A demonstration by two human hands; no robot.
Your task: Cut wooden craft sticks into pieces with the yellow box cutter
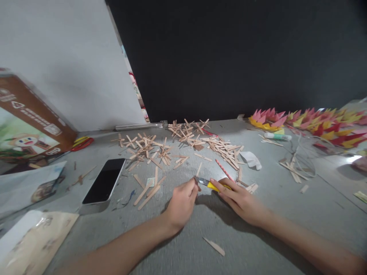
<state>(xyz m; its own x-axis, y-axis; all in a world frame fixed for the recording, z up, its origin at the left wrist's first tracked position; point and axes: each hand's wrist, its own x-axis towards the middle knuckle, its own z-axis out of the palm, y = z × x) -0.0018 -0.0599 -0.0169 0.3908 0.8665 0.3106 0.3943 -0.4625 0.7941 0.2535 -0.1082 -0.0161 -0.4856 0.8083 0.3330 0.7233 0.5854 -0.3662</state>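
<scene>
My right hand (237, 198) grips a yellow-handled cutter (212, 186), its metal blade pointing left. The blade tip meets the fingertips of my left hand (182, 202), which are pinched around a small wooden stick (198, 168) that pokes up beyond them. Much of that stick is hidden by the fingers. Below the hands lies a loose piece of stick (214, 246). Several wooden sticks (151, 191) are spread to the left of my left hand, and a red striped stick (224, 170) lies behind my right hand.
Wooden stick piles (149, 147) lie across the grey table (172, 256). A phone (104, 181), a box (34, 118) and scissors (82, 143) are on the left. On the right are a glue stick (277, 136), pink and yellow paper shapes (268, 119) and a thin cable (314, 162).
</scene>
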